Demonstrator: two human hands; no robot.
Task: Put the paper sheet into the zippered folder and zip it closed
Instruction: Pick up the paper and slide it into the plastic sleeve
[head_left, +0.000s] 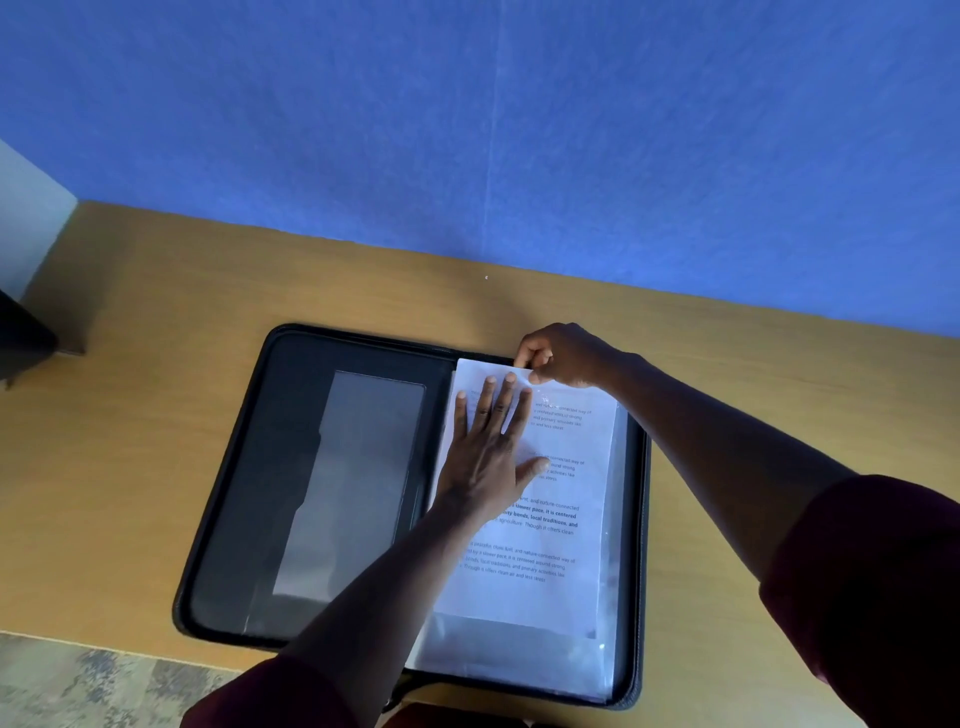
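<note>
A black zippered folder (311, 467) lies open on the wooden table. On its right half a white printed paper sheet (550, 519) rests among clear plastic sleeves (519, 654). My left hand (488, 452) lies flat on the sheet's upper left part, fingers spread. At the top edge of the sheet my right hand (561, 358) pinches either the sheet or a sleeve; I cannot tell which. The folder's left half shows a dark inner panel with a clear pocket (353, 483).
The wooden table (156, 338) runs up to a blue wall (467, 130) just behind the folder. A dark object (21, 338) sits at the table's far left edge. Patterned floor (78, 686) shows at the bottom left, past the table's near edge.
</note>
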